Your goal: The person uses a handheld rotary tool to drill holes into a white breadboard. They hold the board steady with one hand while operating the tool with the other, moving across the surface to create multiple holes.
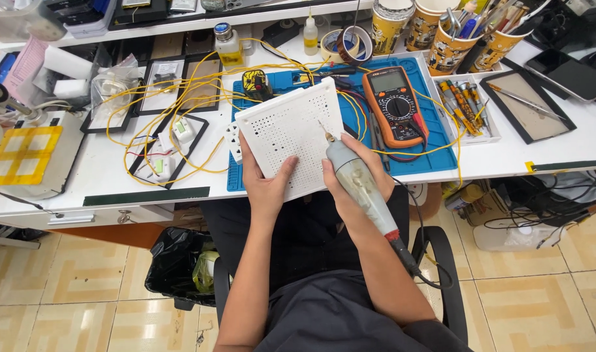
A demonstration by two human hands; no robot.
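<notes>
While the left hand (pixel 267 189) clamps the white perforated panel (pixel 290 135) by its lower edge (thumb on its face) above the blue mat (pixel 435 153), the right hand (pixel 350 175) wraps closed around a grey soldering iron (pixel 362 186), tip touching the panel

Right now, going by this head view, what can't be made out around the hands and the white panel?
- Lower part of the white perforated panel: covered by the left hand and right hand.
- Tip of the grey rotary tool: too small to tell its shape.
- Tool cord: runs out of sight behind the right forearm.
- Orange multimeter display: too small to read.
</notes>
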